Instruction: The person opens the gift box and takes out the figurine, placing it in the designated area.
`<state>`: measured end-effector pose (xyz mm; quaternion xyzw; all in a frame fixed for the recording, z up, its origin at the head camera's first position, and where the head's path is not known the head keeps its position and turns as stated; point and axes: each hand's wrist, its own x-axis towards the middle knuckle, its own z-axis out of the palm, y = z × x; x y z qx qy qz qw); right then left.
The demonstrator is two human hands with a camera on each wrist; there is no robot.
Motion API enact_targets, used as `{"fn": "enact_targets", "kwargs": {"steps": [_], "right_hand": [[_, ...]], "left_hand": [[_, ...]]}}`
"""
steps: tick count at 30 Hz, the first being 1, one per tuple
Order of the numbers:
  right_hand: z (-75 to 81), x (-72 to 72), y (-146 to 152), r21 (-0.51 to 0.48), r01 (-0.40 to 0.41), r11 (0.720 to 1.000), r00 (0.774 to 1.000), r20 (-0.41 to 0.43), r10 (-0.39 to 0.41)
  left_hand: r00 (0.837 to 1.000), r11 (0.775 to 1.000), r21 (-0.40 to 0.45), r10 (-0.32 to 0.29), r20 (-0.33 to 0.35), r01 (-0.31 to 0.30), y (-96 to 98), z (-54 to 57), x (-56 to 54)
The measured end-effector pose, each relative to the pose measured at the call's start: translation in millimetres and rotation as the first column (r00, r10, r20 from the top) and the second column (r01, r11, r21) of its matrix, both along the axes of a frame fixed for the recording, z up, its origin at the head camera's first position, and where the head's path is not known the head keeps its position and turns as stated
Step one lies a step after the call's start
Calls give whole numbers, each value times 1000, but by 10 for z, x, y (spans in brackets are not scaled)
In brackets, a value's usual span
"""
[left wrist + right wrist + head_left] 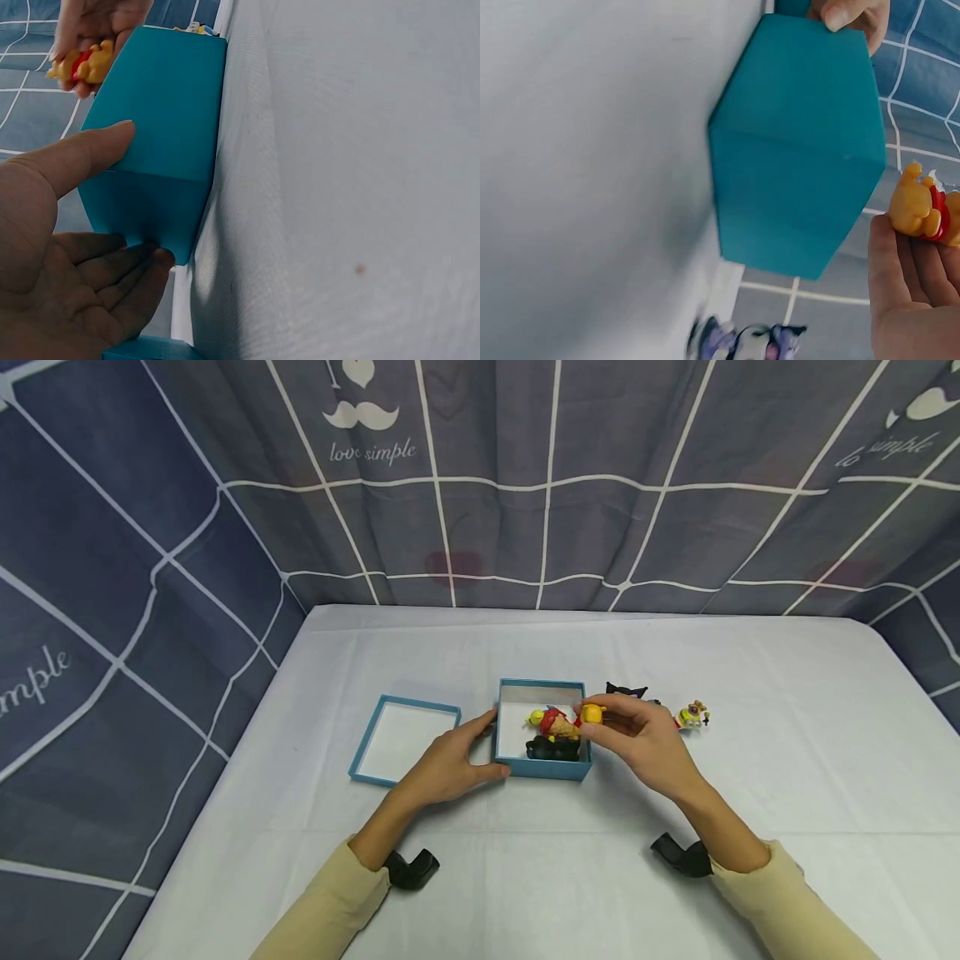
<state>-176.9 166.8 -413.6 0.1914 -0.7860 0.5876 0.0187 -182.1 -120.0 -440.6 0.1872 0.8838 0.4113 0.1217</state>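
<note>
A blue box (pixel 543 768) stands without its lid on the white-covered table, several small toy figures inside it. My left hand (pixel 450 764) holds the box at its near left corner, thumb (pixel 94 154) on the near side and fingers on the left side. Over the box's right part, my right hand (pixel 637 739) pinches a yellow bear figurine (pixel 915 202) in a red shirt. Inside the box lie a red-and-tan figure (pixel 557 724) with a yellow-green end and a black figure (pixel 551 749).
The blue-rimmed lid (pixel 408 739) lies white inside up, left of the box. To the right rest a black-eared figure (pixel 626 690), partly behind the right hand, and a colourful figure (pixel 693 716). A grey checked curtain (pixel 495 527) hangs behind the table.
</note>
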Motion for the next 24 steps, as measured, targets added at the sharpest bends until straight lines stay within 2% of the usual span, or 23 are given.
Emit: {"fn": "enact_targets", "kwargs": {"steps": [6, 12, 18, 24], "right_hand": [[-74, 77, 155, 49, 52, 997, 999, 0, -52], [-119, 137, 259, 48, 65, 997, 998, -1, -65], [-134, 141, 310, 70, 84, 994, 996, -11, -83], [-160, 114, 361, 95, 76, 993, 996, 40, -80]], "left_hand": [[1000, 1000, 9, 3, 2, -3, 3, 4, 1], [1000, 1000, 15, 10, 15, -10, -4, -7, 9], [1000, 1000, 9, 11, 16, -11, -1, 5, 10], [1000, 1000, 2, 5, 11, -5, 6, 6, -1]]}}
